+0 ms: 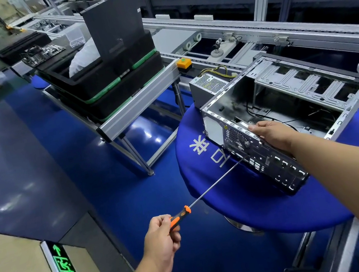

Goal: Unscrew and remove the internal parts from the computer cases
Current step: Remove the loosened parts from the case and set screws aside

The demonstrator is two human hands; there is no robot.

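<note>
- Nearest the camera, the left hand (163, 238) is seen low and centre, its grip curled round the orange-and-black handle of a screwdriver (178, 218).
- From that handle a long thin shaft runs up and to the right, over open blue floor (101, 182) and the surface's near-left edge; its tip is set against the rear panel of the case (272, 122), near the fan grille.
- On the upper rear edge of the case the right hand (271, 136) is laid, thumb on top of the rim and fingers wrapped down over the back panel, so the grip is closed on that edge.
- On a round blue surface (242, 201) the case lies on its side with the open side facing up; its rear corner comes close to the surface's near rim, and bare blue cloth is left in front of it and to its left.
- Inside the case bare metal, a drive cage and a few loose black cables are visible.
- Just behind the case's far-left corner a grey power supply (207, 87) with yellow wires is seen, at the surface's back edge.
- Well apart to the left, across open floor, stacked black trays (106, 86) with green trim are carried on an aluminium rack.
- Behind everything a conveyor line (251, 29) runs across.
</note>
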